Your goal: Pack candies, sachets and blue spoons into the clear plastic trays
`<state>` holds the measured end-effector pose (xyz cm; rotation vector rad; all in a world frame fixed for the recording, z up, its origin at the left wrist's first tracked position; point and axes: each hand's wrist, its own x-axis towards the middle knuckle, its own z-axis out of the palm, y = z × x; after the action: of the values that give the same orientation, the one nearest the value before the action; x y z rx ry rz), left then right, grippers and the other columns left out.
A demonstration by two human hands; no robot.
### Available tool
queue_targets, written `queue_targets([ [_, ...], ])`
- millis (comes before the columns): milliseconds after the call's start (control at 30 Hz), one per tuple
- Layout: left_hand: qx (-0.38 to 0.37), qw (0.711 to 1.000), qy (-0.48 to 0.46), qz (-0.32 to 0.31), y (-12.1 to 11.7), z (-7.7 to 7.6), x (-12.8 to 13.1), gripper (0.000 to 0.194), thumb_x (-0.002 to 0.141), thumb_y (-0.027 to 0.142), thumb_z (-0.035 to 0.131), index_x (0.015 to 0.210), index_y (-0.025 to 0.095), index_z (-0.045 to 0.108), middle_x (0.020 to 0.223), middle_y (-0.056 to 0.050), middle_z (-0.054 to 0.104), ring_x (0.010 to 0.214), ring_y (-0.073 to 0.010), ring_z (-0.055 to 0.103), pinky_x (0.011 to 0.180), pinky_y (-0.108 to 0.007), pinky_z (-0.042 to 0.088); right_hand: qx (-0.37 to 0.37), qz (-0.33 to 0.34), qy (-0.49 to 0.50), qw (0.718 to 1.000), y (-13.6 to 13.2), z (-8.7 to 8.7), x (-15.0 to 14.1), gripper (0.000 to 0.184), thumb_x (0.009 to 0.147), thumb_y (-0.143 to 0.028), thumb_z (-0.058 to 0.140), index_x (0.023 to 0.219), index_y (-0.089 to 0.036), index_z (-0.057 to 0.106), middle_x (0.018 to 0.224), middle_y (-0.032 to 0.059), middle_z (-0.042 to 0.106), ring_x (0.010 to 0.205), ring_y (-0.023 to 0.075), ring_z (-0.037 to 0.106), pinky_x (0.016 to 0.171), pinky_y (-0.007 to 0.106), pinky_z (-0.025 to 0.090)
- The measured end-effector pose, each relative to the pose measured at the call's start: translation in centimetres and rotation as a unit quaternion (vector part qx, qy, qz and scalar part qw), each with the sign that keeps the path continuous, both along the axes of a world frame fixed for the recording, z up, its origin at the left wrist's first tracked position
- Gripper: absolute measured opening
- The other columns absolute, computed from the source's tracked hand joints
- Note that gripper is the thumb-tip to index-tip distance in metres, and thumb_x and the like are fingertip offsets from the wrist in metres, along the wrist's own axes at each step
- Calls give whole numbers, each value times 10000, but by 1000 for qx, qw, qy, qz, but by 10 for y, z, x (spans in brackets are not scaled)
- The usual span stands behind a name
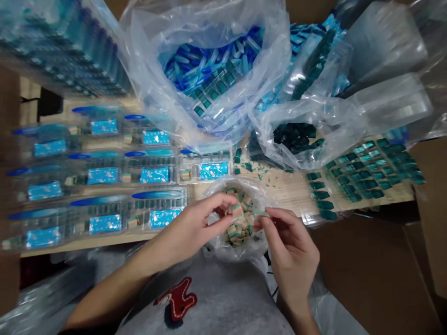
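My left hand is over a clear plastic bag of small striped nail buffer blocks. Thumb and index finger close around a pink-and-green block at their tips. On the bag's right side my right hand pinches another small block, its teal edge showing. Just beyond the bag lies a clear tray with a blue nail file, a buffer block and a blue patterned sachet.
Rows of similar filled trays cover the left of the wooden table. Behind stand a large bag of blue files and a bag of dark green nail tips. Green nail strips lie at right; stacked trays rise at left.
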<state>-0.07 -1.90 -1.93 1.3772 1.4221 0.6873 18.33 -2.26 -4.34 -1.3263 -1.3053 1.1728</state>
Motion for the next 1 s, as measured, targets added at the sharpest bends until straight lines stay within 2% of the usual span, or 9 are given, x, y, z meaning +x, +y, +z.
queue_targets([
  [100, 72, 995, 71, -14, -5, 4, 1, 154, 939, 181, 552, 1080, 226, 593, 937, 23, 685, 834, -110, 657, 754, -211, 534, 31, 25, -33, 999, 1, 2, -8, 287, 914, -112, 622, 1087, -331, 687, 957, -52, 665, 777, 71, 649, 685, 155, 540],
  [200, 149, 978, 138, -39, -9, 6, 5, 194, 964, 157, 512, 1150, 184, 560, 981, -22, 673, 904, -135, 654, 827, -255, 545, 29, 71, -49, 996, 1, 5, -12, 303, 936, -126, 601, 1134, -342, 678, 1016, -55, 680, 879, 76, 653, 735, 154, 539],
  [333, 200, 957, 193, -79, -12, 6, 9, 231, 979, 116, 444, 1192, 133, 533, 1027, -77, 675, 964, -182, 650, 850, -314, 561, 25, 100, -59, 993, 0, 7, -14, 350, 924, -140, 633, 1197, -356, 664, 1075, -44, 682, 872, 88, 657, 730, 177, 555],
  [433, 172, 972, 144, -67, -13, 5, 8, 244, 975, 120, 459, 1202, 163, 537, 1048, -62, 678, 979, -166, 656, 864, -299, 561, 19, 76, -55, 995, -1, 6, -12, 337, 918, -127, 635, 1156, -358, 690, 1032, -39, 685, 822, 94, 658, 700, 193, 557],
  [567, 49, 998, 12, 41, -14, 3, 1, 279, 918, 157, 574, 1175, 265, 570, 1072, -5, 700, 962, -134, 685, 782, -227, 573, -8, -19, -11, 1000, -1, 3, -6, 267, 886, -153, 692, 1068, -346, 724, 903, -46, 696, 703, 78, 647, 644, 168, 548],
  [667, -16, 988, -103, 113, -12, 6, -1, 206, 858, 165, 628, 1048, 245, 624, 996, -1, 732, 910, -136, 713, 732, -206, 582, -13, -57, -4, 998, -2, 3, -5, 253, 857, -155, 724, 1044, -326, 722, 843, -42, 697, 695, 95, 656, 658, 183, 559],
  [800, -23, 972, -182, 148, -8, 9, 5, 181, 806, 116, 652, 953, 220, 666, 933, 7, 738, 849, -114, 721, 751, -193, 590, 8, 2, -4, 1000, -5, 3, -9, 259, 877, -114, 667, 1038, -312, 707, 944, -19, 677, 752, 121, 659, 704, 246, 579],
  [933, 5, 970, -168, 173, -7, 7, 12, 204, 803, 99, 663, 958, 224, 707, 976, 7, 730, 815, -96, 718, 733, -173, 592, -13, 78, 46, 996, -7, 4, -12, 330, 877, -113, 664, 1123, -334, 674, 1070, -9, 659, 958, 156, 655, 818, 286, 578],
  [1000, 17, 976, -146, 163, -8, 4, 13, 199, 820, 102, 658, 972, 219, 715, 992, -2, 735, 806, -99, 717, 718, -179, 597, -9, 79, 61, 995, -7, 3, -12, 348, 863, -107, 685, 1125, -335, 669, 1065, -14, 659, 979, 149, 643, 807, 259, 570],
])
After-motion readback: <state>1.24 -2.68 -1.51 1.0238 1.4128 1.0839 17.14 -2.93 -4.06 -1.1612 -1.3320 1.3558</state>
